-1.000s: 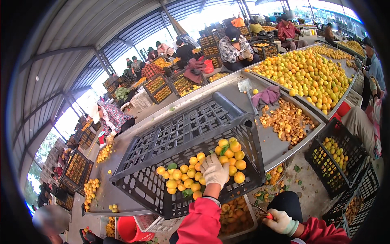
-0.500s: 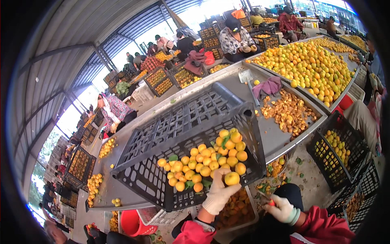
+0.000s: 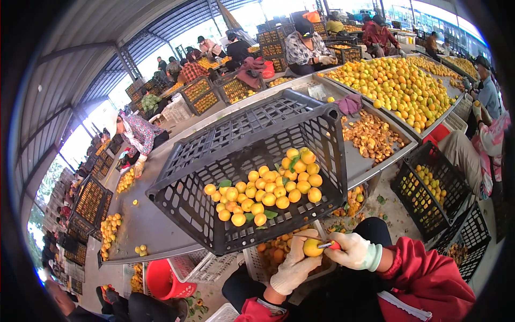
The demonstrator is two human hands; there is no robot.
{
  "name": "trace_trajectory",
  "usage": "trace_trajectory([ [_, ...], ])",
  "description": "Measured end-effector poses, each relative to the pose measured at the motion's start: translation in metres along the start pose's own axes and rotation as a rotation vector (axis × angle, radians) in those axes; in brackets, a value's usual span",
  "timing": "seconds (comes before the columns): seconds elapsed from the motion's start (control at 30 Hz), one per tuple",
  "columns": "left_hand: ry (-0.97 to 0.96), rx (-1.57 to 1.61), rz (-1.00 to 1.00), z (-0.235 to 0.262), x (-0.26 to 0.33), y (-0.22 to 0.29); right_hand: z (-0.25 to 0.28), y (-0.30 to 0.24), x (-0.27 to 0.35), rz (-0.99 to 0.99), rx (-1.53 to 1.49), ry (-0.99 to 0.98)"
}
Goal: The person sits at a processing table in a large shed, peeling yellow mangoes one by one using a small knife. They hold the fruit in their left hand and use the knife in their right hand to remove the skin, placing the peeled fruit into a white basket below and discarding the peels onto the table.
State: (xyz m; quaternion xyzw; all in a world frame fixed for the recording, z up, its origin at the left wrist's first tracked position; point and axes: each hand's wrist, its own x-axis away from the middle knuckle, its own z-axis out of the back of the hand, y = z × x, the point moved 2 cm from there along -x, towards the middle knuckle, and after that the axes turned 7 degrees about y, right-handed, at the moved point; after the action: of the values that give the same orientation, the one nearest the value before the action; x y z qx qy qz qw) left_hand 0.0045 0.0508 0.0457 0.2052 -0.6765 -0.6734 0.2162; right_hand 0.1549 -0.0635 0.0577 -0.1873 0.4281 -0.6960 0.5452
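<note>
Between my two gloved hands is a yellow-orange apricot point(image 3: 313, 247). My left hand point(image 3: 294, 266) grips it from the left, fingers wrapped round it. In my right hand point(image 3: 355, 251) is a small knife point(image 3: 331, 245) with a red handle, its blade against the fruit; part of the blade is hidden. Just ahead, a black plastic crate point(image 3: 185, 206) lies tipped on its side on the metal table, opening toward me. Inside it sits a heap of apricots point(image 3: 252, 194) with a few green leaves. Below my hands stands a white crate point(image 3: 257, 268) holding orange fruit pieces.
Halved fruit point(image 3: 373, 137) and a purple cloth point(image 3: 350, 104) lie on the table point(image 3: 155, 231) to the right. Beyond is a large apricot pile point(image 3: 391, 88). A red bucket point(image 3: 166, 282) stands lower left, black crates point(image 3: 424, 198) at right. Several people work around.
My left hand has drawn an apricot out of the tipped crate and brought it down to my right hand. The knife now meets the fruit. The view has shifted slightly.
</note>
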Motion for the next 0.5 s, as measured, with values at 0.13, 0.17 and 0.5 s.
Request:
trace_trajectory([
  [0.13, 0.106, -0.363, -0.264, -0.006, 0.008, 0.014, -0.003, -0.011, 0.004, -0.022, 0.168, 0.018],
  [0.17, 0.128, -0.399, -0.328, -0.005, 0.008, 0.008, -0.005, -0.012, 0.006, -0.022, 0.239, -0.004],
  [0.5, 0.282, -0.456, -0.276, -0.025, 0.027, -0.013, -0.034, 0.017, 0.017, 0.102, 0.39, 0.111],
])
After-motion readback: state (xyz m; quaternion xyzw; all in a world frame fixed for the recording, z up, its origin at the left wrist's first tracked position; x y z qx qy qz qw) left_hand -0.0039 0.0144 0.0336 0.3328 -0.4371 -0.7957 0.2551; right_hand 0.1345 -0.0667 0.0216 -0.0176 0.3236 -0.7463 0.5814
